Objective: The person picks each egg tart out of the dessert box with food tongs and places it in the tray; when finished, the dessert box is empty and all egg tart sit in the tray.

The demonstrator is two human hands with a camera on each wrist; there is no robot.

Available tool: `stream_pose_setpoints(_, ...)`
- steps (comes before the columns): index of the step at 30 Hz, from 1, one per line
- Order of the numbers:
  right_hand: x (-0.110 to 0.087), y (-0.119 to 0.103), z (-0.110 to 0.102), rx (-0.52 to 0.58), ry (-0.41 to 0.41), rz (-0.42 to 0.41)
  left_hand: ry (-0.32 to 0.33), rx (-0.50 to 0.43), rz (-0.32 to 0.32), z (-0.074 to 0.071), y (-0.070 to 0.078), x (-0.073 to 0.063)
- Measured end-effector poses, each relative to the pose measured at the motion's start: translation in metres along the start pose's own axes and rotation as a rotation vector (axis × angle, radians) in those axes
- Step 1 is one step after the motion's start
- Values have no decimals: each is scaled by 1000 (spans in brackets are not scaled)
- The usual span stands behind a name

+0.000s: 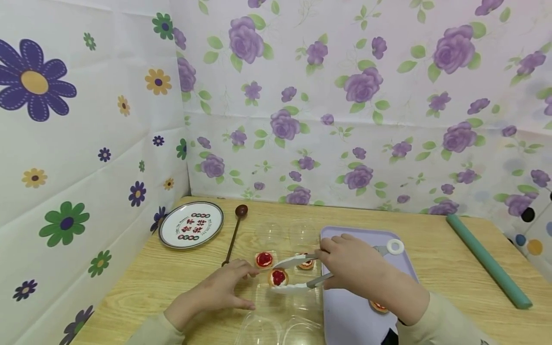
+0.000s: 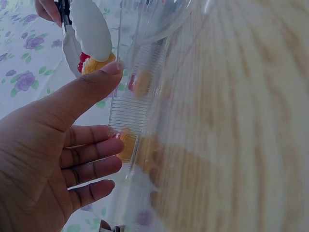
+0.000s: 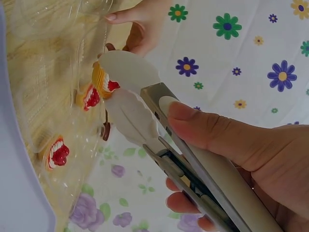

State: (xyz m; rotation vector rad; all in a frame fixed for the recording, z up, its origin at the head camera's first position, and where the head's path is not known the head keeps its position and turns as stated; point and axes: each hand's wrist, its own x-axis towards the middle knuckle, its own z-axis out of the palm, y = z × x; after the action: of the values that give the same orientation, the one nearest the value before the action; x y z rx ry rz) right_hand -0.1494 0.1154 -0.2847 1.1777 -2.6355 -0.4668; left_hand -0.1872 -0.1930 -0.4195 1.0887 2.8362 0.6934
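Note:
My right hand [image 1: 355, 263] grips a pair of tongs [image 3: 212, 193] with white scalloped tips. Between those tips is a small tart [image 1: 278, 277] with red fruit and white cream, tilted on its side in the right wrist view and held above a clear plastic container [image 1: 267, 299]. Two similar tarts sit in the container's far part, one at the left [image 1: 264, 259] and another at the right [image 1: 306, 263], partly behind the tongs. Beside the container's left edge is my left hand [image 1: 220, 287], thumb and fingers spread apart, holding nothing.
A lilac tray [image 1: 349, 316] lies to the right, with a tart [image 1: 379, 307] partly hidden by my right forearm. Clear domed lids [image 1: 258, 330] extend at front and back. A plate [image 1: 172, 225] and brown spoon [image 1: 234, 235] lie left; a green roll [image 1: 487, 258] lies far right.

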Motion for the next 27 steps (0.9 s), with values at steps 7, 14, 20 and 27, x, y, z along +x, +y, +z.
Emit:
stream_pose_setpoints(7,-12,7,-1,10,36,27,-7,-2,3,0,-1,0)
stream_pose_setpoints(14,-27,17,2,34,81,63,-7,-4,5,-1,-1,0)
stream_pose_setpoints(20,-40,24,5,85,92,115,2,-4,14,0,-2,-1)
stream_pose_setpoints(27,-56,32,13,120,57,173,-4,-12,7,1,-2,0)
